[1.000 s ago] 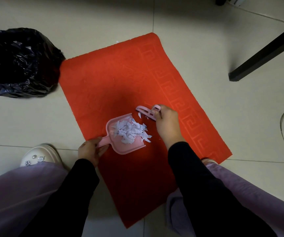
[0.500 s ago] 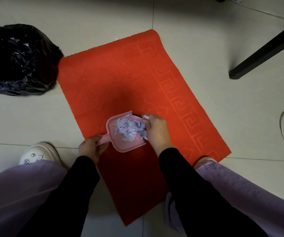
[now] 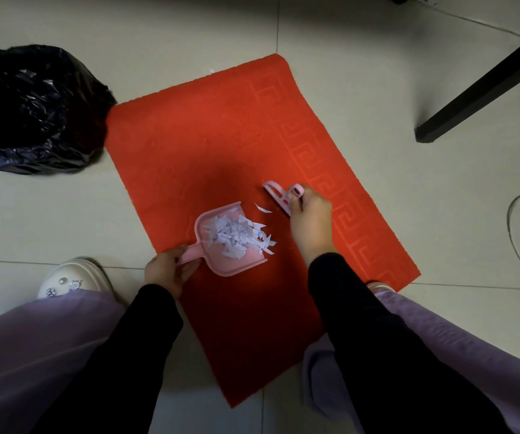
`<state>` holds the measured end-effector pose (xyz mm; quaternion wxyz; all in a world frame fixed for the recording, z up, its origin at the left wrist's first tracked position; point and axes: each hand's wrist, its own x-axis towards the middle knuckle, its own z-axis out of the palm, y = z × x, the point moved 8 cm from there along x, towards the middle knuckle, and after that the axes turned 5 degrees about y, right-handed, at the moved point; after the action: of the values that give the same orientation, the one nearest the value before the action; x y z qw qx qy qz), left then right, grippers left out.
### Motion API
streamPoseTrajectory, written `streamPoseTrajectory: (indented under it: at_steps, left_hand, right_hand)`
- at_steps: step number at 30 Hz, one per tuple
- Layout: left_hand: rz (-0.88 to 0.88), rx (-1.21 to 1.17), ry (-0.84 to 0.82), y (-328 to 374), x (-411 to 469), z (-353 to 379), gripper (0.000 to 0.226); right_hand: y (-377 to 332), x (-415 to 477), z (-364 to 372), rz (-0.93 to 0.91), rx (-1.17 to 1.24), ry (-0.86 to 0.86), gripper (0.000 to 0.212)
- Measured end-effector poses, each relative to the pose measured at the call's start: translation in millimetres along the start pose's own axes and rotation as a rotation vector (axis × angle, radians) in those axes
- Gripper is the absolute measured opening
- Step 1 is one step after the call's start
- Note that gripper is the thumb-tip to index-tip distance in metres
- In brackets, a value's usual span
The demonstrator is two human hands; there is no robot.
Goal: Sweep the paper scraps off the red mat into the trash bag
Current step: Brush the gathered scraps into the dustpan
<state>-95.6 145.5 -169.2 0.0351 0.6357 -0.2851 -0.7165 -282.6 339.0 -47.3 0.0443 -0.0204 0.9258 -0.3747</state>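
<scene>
While the left hand (image 3: 171,272) grips the pink dustpan (image 3: 236,266), heaped with paper scraps (image 3: 235,234), on the red mat (image 3: 221,136), the right hand (image 3: 310,223) clasps a pink brush (image 3: 279,198); black trash bag (image 3: 33,111) at mat's far-left corner.

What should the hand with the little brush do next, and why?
Probably the right hand should draw the brush toward the dustpan, pushing in the loose scrap. That scrap lies on the red mat between brush and pan, other scraps overhang the pan's lip, and the left hand holds its handle.
</scene>
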Motion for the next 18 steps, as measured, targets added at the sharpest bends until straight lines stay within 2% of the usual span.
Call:
streamPoseTrajectory:
  at_steps: [5,9,18]
  left_hand:
    - [0.003,-0.013,0.018,0.0,-0.7,-0.8,0.014]
    - [-0.003,-0.011,0.02,-1.9,-1.5,-2.1,0.013]
    - [0.015,0.009,-0.009,-4.7,-4.1,-8.7,0.014]
  right_hand:
    - [-4.4,-9.8,18.8,-0.002,-0.022,-0.174,0.022]
    - [0.3,-18.2,25.2,0.001,-0.07,-0.219,0.021]
    - [19.2,-8.7,-7.7,0.069,0.003,-0.033,0.018]
